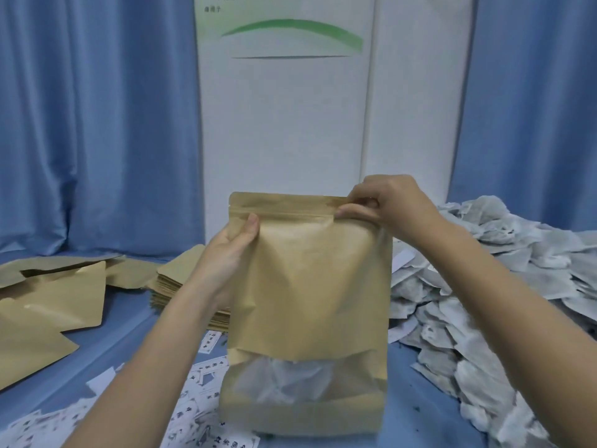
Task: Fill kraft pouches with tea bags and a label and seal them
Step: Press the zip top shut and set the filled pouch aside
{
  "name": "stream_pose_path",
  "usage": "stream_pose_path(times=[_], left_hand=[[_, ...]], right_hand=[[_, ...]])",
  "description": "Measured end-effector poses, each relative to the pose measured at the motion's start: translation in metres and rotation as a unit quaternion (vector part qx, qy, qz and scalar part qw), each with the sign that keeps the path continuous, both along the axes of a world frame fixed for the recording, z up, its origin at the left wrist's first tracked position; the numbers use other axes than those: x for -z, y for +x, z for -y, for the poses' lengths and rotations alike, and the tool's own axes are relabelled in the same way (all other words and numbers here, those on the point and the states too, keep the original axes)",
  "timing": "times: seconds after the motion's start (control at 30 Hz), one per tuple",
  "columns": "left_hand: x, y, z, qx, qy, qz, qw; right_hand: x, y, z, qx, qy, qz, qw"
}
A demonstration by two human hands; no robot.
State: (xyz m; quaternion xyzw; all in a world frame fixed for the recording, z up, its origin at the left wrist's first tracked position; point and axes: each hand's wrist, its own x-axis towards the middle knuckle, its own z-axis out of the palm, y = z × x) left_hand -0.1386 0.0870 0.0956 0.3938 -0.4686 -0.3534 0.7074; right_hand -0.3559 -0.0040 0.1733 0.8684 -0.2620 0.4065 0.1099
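A kraft pouch (310,286) stands upright in the middle of the blue table, with tea bags showing through its clear lower window (287,379). My left hand (231,250) grips the pouch's upper left edge, thumb on the front. My right hand (384,205) pinches the zip strip at the top right corner between thumb and fingers. The strip looks flat and closed along its left part.
A large heap of tea bags (484,286) lies to the right. A stack of flat empty pouches (181,279) sits behind my left wrist, and other pouches (48,305) lie at the left. Printed labels (200,412) are scattered at the front. Blue curtains (97,124) hang behind.
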Motion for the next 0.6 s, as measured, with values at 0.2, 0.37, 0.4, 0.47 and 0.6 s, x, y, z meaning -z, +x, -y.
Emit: stream_pose_path(times=[0.2, 0.37, 0.4, 0.47, 0.6], left_hand=[[0.019, -0.012, 0.012, 0.044, 0.036, -0.026, 0.998], [0.031, -0.017, 0.016, 0.085, 0.060, -0.021, 0.994], [0.031, -0.017, 0.017, 0.089, 0.058, -0.025, 0.994], [0.031, -0.016, 0.016, 0.087, 0.058, -0.029, 0.994], [0.029, -0.014, 0.015, 0.092, 0.044, -0.033, 0.994]], right_hand=[[0.001, -0.014, -0.005, 0.019, 0.147, -0.134, 0.980], [-0.004, -0.011, -0.005, 0.081, 0.279, -0.270, 0.918], [-0.004, -0.009, -0.005, 0.073, 0.303, -0.272, 0.910], [-0.005, -0.008, -0.008, 0.054, 0.324, -0.275, 0.904], [-0.007, -0.003, -0.014, 0.041, 0.380, -0.308, 0.871]])
